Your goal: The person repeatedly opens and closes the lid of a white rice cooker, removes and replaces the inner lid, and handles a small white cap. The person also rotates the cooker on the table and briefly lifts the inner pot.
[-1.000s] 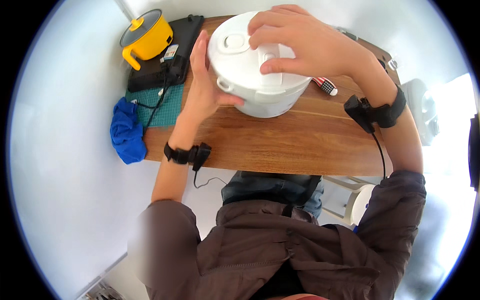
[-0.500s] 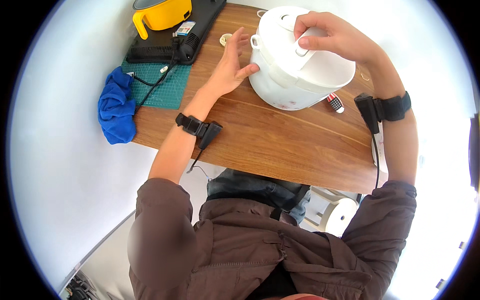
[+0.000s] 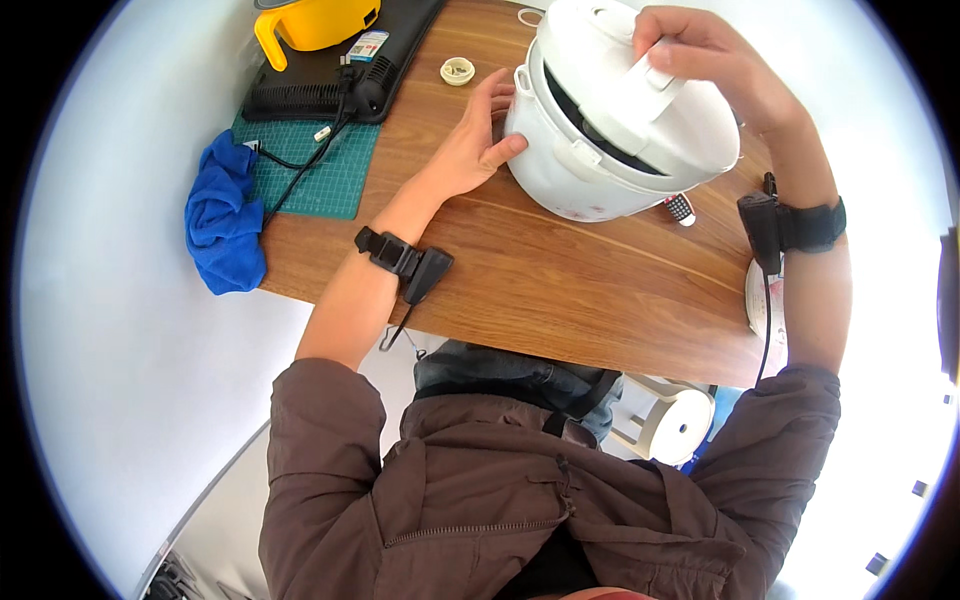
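A white rice cooker (image 3: 560, 178) with a faint floral print stands at the far side of the wooden table. Its lid (image 3: 583, 62) is tilted up, and a dark gap shows between lid and body. My right hand (image 3: 700, 60) is closed around the white handle (image 3: 650, 85) on the lid. Against the cooker's left side rests my left hand (image 3: 475, 145), with its fingers stretched and thumb apart. Part of those fingertips lies behind the cooker's edge. What is inside the cooker cannot be made out.
To the left, a yellow pot (image 3: 320, 25) sits on a black appliance (image 3: 330, 85) with a dark cord. A green cutting mat (image 3: 335, 180) and a blue cloth (image 3: 222, 215) lie nearby. A small round cream-coloured piece (image 3: 457, 70) is beyond my left hand. A white object (image 3: 757, 300) stands at the table's right edge.
My right hand has raised the lid up and to the right, opening a dark gap along the rim. My left hand has come to rest against the cooker's side.
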Demonstrator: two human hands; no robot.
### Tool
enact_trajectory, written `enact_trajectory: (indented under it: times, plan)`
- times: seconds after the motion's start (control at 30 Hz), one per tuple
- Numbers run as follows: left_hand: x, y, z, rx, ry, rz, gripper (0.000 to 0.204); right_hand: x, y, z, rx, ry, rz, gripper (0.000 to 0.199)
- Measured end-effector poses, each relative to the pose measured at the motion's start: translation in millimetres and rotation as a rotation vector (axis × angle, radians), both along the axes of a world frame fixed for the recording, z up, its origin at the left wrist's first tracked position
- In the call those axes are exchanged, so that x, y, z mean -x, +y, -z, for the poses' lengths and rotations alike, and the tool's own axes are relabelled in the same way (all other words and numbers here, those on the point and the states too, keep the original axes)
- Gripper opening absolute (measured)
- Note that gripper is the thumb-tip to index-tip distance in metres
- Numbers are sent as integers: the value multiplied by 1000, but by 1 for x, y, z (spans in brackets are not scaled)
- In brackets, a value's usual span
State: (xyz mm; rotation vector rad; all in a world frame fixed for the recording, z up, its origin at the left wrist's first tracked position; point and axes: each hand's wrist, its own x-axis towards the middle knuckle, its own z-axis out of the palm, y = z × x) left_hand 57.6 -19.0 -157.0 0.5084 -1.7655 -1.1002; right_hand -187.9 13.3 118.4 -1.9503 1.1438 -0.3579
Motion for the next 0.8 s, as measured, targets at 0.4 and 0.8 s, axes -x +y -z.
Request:
enact_trajectory:
  times: [0.4, 0.8]
  plan:
    - [-6, 6, -3, 49, -79, -40, 98, -15, 4, 33, 419, 281, -59, 40]
    - [-3, 3, 6, 106, -95, -73, 93, -13, 7, 45, 840, 445, -136, 27]
